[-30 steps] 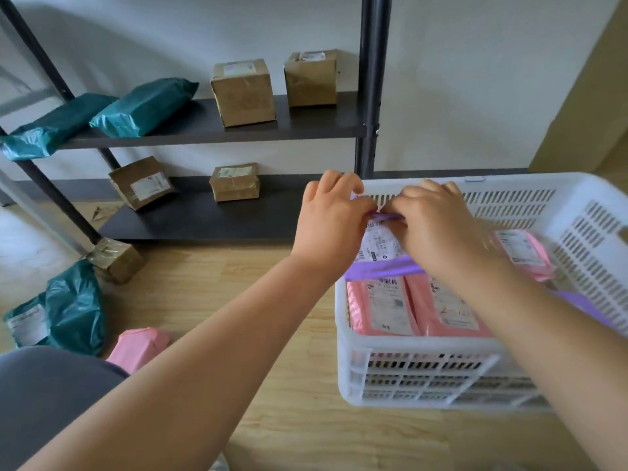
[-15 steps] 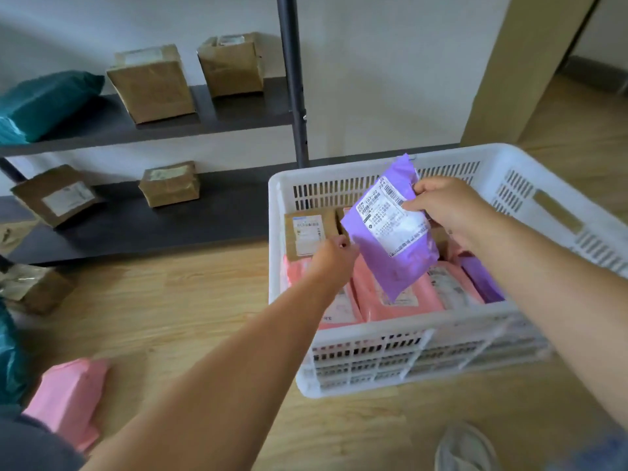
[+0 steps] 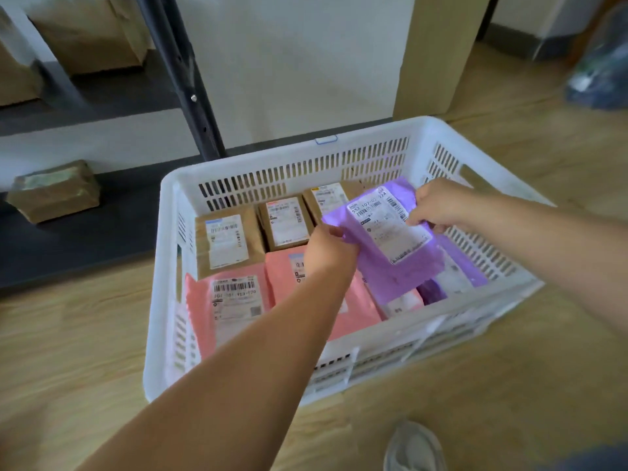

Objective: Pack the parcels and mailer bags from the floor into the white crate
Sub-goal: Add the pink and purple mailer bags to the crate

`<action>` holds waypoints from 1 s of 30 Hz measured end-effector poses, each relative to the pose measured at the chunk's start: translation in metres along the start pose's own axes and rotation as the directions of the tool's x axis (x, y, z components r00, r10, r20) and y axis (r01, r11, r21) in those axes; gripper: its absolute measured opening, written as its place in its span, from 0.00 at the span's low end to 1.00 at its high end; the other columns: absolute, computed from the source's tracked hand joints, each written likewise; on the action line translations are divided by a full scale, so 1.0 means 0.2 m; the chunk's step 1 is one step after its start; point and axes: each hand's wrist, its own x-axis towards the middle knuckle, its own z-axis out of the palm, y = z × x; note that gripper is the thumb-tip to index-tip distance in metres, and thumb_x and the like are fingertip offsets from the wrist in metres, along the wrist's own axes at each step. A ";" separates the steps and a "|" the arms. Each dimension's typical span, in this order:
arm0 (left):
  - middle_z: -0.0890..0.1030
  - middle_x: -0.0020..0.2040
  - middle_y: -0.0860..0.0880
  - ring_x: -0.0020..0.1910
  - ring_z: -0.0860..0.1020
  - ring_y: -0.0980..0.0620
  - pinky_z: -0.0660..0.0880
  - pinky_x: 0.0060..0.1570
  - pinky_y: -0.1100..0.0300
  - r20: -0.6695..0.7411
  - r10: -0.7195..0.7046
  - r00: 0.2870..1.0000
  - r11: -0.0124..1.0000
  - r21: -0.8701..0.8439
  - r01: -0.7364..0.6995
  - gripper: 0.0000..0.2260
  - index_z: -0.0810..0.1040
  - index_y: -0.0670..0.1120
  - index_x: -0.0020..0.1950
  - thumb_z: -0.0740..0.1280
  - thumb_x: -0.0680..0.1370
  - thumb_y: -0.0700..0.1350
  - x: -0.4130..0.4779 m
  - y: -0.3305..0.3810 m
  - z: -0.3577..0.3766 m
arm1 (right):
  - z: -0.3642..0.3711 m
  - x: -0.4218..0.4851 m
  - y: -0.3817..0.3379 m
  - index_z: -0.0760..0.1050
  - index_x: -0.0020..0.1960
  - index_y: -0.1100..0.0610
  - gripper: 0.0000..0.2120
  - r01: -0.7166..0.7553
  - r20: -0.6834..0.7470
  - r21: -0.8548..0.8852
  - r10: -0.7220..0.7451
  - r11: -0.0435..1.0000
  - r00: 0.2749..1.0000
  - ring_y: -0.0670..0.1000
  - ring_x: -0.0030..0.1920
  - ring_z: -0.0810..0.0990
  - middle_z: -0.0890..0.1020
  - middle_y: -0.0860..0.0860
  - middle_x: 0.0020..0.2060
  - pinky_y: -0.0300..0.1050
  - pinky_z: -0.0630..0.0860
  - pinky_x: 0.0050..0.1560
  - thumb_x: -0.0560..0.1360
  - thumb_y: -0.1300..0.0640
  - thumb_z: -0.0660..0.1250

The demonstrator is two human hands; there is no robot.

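Left hand [image 3: 328, 249] and right hand [image 3: 441, 207] pinch purple mailer bag [image 3: 384, 277] at white crate's [image 3: 272, 161] 3 o'clock. Released tilted, it may jam upright.

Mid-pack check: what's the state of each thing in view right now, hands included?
purple mailer bag, held tilted over the crate's right side, label up
left hand, pinching the bag's left edge
right hand, gripping the bag's right edge
white crate, upright, partly filled
brown parcels, lying in the far row, labels up
pink mailer bags, lying in the near row, labels up
shelf parcel, resting on the lower shelf
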 end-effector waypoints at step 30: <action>0.70 0.71 0.46 0.69 0.69 0.43 0.68 0.67 0.48 0.584 0.108 0.805 0.489 0.674 -0.554 0.19 0.71 0.52 0.71 0.57 0.80 0.42 0.24 -0.05 0.53 | 0.04 0.23 0.40 0.70 0.38 0.60 0.12 -0.112 0.092 -0.580 0.201 0.807 0.975 0.48 0.26 0.69 0.72 0.52 0.30 0.33 0.65 0.20 0.80 0.64 0.58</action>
